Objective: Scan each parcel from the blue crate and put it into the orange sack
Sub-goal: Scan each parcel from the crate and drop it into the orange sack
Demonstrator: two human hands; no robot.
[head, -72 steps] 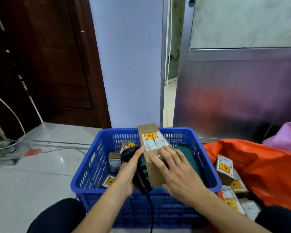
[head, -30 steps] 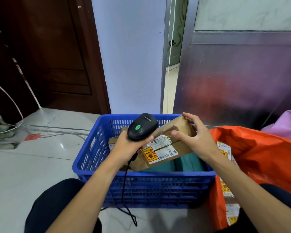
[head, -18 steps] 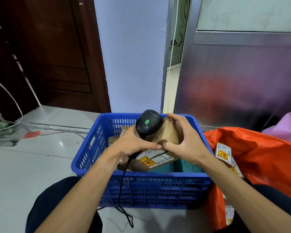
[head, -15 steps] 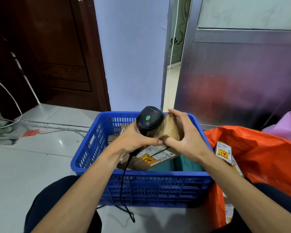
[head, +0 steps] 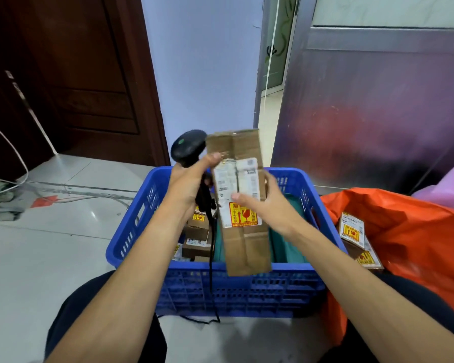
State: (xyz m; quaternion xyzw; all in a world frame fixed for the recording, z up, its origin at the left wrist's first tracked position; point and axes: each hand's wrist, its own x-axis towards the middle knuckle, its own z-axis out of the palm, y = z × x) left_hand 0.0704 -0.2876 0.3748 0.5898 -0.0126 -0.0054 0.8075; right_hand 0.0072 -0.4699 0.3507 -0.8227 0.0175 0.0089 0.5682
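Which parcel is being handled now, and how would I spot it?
Find the blue crate. Above it the right hand holds a long cardboard parcel upright, beside the black scanner in the left hand. Unlike the small boxes lying in the crate, it is lifted.

Both bare forearms reach up from the near edge and converge toward the middle, wrists raised. The left hand [head: 190,186] curls its fingers round the handle of the scanner [head: 188,147], its thumb stretched up against the left edge of the parcel [head: 247,244]. The right hand [head: 266,205] holds that parcel upright from the right, thumb pressed on the labelled near face and fingers hidden behind it.
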